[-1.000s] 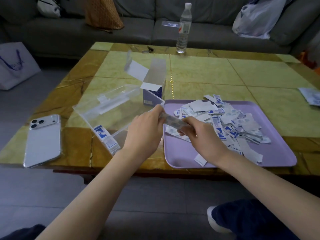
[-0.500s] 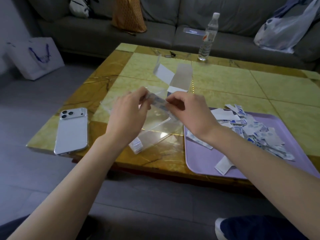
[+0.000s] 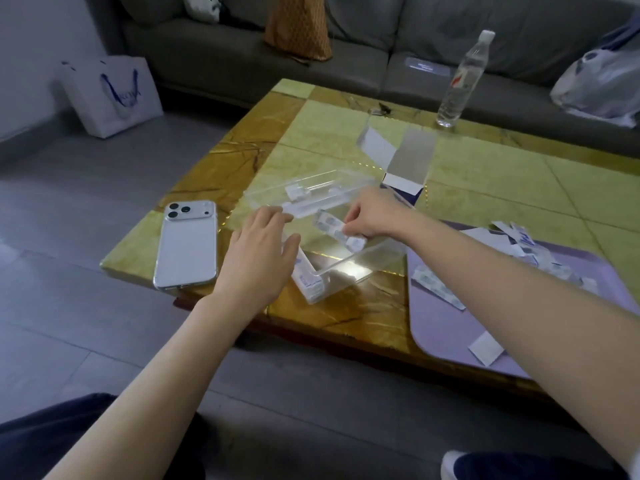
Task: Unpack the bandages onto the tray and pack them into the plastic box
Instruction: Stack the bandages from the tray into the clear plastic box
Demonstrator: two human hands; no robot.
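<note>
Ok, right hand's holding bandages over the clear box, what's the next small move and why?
Probably lower the bandage stack into the plastic box and release: the right hand pinches it above the open box, and the left hand is open beside it.

A clear plastic box (image 3: pixel 349 271) sat mid-frame, lid open, a few bandages (image 3: pixel 308 280) stacked at its near end and another stack (image 3: pixel 337 228) tilted above it. At right, a lilac tray (image 3: pixel 446 330) carried a loose heap (image 3: pixel 530 247).
</note>
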